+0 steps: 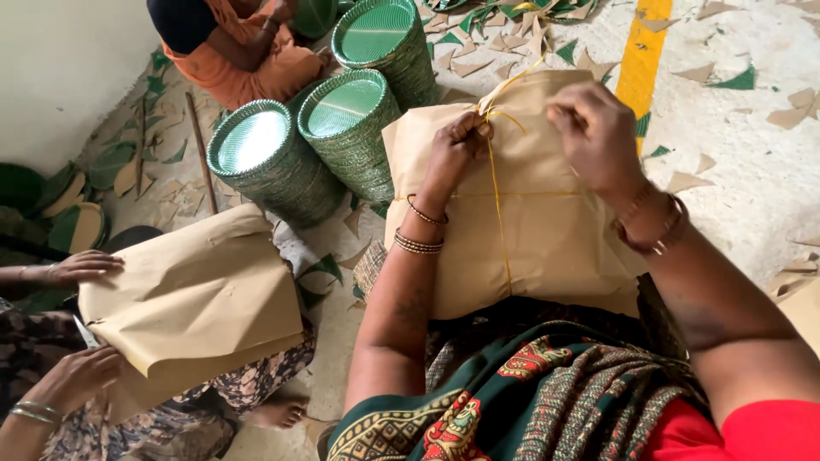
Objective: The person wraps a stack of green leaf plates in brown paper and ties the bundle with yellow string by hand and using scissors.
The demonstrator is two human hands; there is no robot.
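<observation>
The brown paper parcel [521, 222] rests on my lap, its near edge against my patterned cloth and its far edge tilted up toward the floor [752, 188] beyond. A yellow string [495, 205] runs up the parcel's middle and crosses another length running side to side. My left hand [457, 149] is closed, pinching the string right at the knot near the parcel's top edge, thumb and fingers pressed on it. My right hand [594, 128] is curled too, fingertips drawn together near the top right of the parcel; I judge it holds the free end of the string, though the strand itself is hidden under my fingers. This looks like the tying step, with the wrap done and the knot being made; the next move, I think, calls for keeping the left pinch firm so the string does not slacken while the right pulls through. Off to my left, another person's hands [81, 269] press flat on a second brown paper sheet [192, 299]. Farther out stand stacks of green-rimmed silver plates [342, 119], and paper offcuts [478, 47] litter the far floor.
</observation>
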